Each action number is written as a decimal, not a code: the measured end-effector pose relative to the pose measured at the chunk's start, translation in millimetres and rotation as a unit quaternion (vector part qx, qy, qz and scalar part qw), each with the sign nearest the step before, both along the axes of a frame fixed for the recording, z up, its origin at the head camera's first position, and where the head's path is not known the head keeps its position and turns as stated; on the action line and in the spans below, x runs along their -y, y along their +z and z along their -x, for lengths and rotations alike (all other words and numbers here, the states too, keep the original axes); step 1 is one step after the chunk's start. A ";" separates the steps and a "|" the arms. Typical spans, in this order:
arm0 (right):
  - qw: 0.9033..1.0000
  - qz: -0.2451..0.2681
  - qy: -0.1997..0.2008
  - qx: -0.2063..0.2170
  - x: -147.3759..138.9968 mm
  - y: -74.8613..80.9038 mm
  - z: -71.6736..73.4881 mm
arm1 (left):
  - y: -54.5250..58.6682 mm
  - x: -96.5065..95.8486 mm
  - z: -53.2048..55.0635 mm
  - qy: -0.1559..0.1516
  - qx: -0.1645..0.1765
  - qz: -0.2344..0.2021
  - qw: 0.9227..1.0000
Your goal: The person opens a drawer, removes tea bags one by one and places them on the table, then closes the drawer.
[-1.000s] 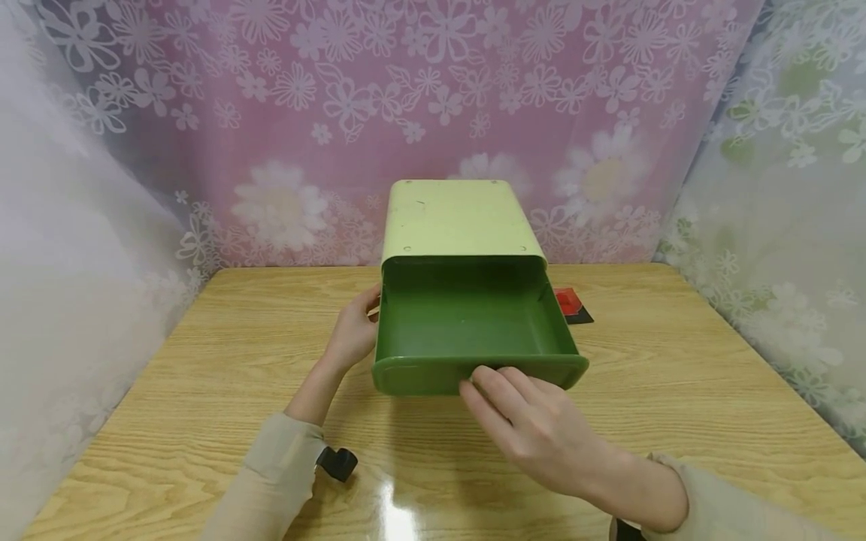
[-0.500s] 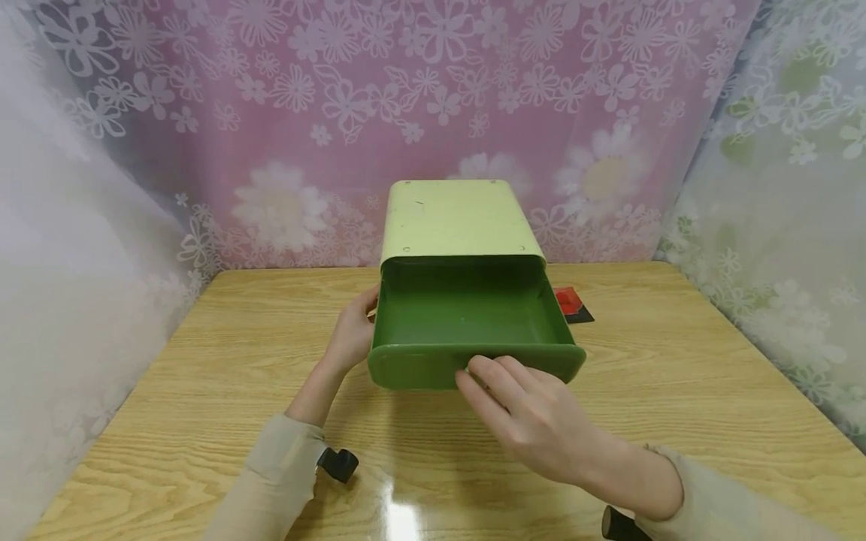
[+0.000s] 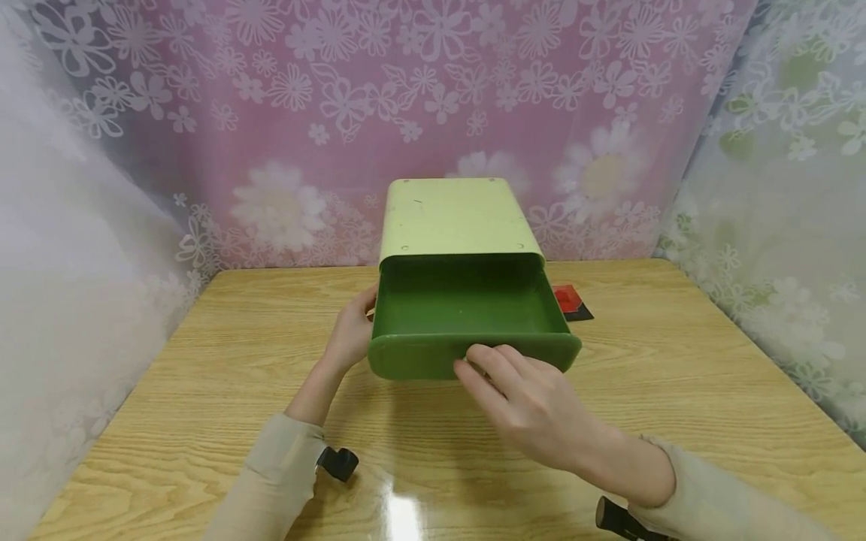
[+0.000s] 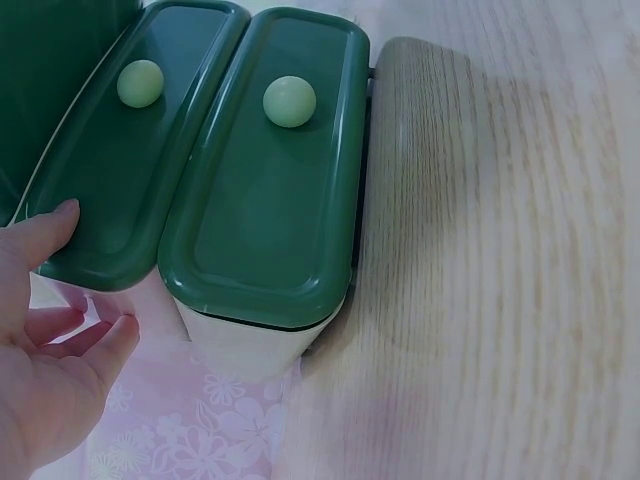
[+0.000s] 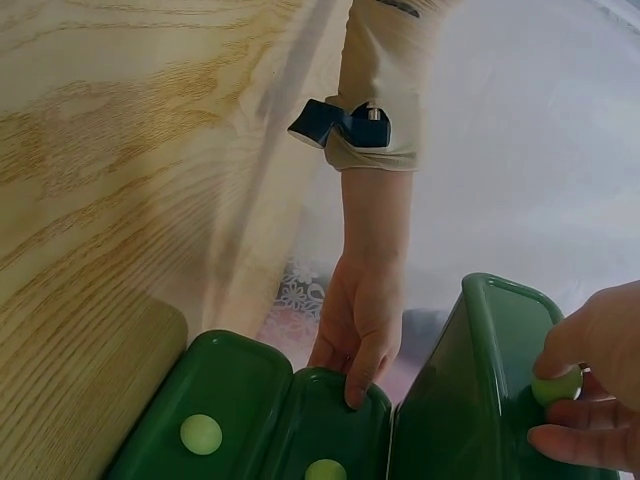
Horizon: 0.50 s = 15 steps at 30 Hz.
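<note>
A small pale yellow cabinet point(image 3: 460, 218) with dark green drawers stands mid-table. Its top drawer point(image 3: 413, 358) is pulled well out, with a bare green inside. My right hand point(image 3: 534, 406) pinches the round pale knob point(image 5: 558, 388) on that drawer's front. At the cabinet's left side is my left hand point(image 3: 350, 330), its thumb on the front of the middle drawer point(image 4: 125, 180) and its fingers around the side edge. Below it, the bottom drawer point(image 4: 265, 200) is closed too, each front bearing a pale knob.
Behind the cabinet's right side lies a flat red and black piece point(image 3: 568, 300) on the wooden table point(image 3: 676, 376). Floral curtains point(image 3: 338, 113) hang behind and on both sides. A black camera mount point(image 3: 338, 464) juts from the left sleeve.
The top drawer has slid somewhat back into the cabinet, with my right hand moving forward on its knob. My left hand has stayed at the cabinet's side.
</note>
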State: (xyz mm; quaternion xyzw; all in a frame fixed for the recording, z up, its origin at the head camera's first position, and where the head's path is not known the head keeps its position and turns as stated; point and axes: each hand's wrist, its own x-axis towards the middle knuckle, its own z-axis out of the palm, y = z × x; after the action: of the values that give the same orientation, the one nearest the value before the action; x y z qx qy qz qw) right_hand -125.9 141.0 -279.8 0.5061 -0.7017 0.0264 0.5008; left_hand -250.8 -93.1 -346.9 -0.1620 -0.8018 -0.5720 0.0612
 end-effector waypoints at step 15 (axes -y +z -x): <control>1.000 0.003 -0.002 0.020 -0.1 0.6 6.6 | -3.0 0.9 1.9 0.006 0.006 0.006 1.000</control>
State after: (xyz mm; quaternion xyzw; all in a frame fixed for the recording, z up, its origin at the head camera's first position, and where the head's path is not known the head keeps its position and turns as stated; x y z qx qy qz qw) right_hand -132.5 141.0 -279.2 0.5031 -0.7120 0.0373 0.4883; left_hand -252.7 -94.0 -349.9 -0.1542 -0.8064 -0.5679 0.0586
